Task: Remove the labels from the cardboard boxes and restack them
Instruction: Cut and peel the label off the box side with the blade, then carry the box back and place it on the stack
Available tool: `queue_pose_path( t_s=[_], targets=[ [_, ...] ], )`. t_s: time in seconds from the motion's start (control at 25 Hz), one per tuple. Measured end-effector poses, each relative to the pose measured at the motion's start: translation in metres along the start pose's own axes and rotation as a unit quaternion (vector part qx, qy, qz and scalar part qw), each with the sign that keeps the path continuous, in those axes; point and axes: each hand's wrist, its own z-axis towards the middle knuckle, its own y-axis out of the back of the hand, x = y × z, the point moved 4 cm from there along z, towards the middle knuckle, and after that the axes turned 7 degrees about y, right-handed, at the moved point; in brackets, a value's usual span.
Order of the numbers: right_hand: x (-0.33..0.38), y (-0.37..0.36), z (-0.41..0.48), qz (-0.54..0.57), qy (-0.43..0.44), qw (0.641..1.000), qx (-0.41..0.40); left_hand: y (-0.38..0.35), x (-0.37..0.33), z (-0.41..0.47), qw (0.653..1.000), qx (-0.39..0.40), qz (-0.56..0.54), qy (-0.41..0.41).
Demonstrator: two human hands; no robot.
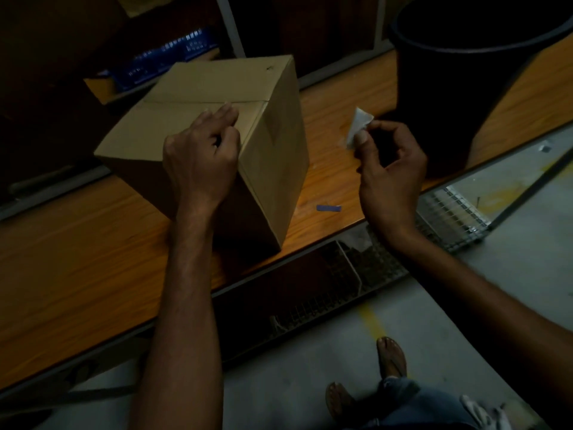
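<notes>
1 box (198, 119) stands on the table (77, 259), left of centre. The left hand (198, 156) holds the box's top at its right edge. The right hand (390, 175) is right of the box, apart from it, and pinches a label (358, 125) over the table. A bucket (459, 88) stands on the table, far right, behind that hand. A strip (328, 208) lies on the table between box and right hand, toward the near edge. A crate (164, 57) sits behind the box, far left. 2 feet (391, 356) stand on the floor, near right.
</notes>
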Motion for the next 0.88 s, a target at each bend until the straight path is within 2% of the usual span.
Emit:
queue_pose_path(
  t_s=[0.16, 0.32, 0.48, 0.6, 0.88],
  targets=[
    [0.025, 0.019, 0.051, -0.098, 0.135, 0.986, 0.013, -0.002, -0.006, 0.001, 1.0, -0.001, 0.004, -0.003],
    [0.017, 0.039, 0.119, -0.205, 0.202, 0.958, -0.01, -0.003, -0.01, 0.003, 1.0, -0.011, 0.002, -0.011],
    [0.002, 0.053, 0.171, -0.381, 0.201, 0.903, -0.008, -0.003, -0.01, 0.004, 1.0, -0.015, 0.005, -0.01],
    [-0.014, 0.058, 0.191, -0.448, 0.167, 0.878, 0.025, -0.004, -0.009, 0.005, 1.0, -0.009, 0.01, -0.012],
    [-0.034, 0.06, 0.194, -0.437, 0.131, 0.889, 0.041, -0.005, -0.009, 0.005, 1.0, -0.003, 0.019, -0.009]
  ],
)
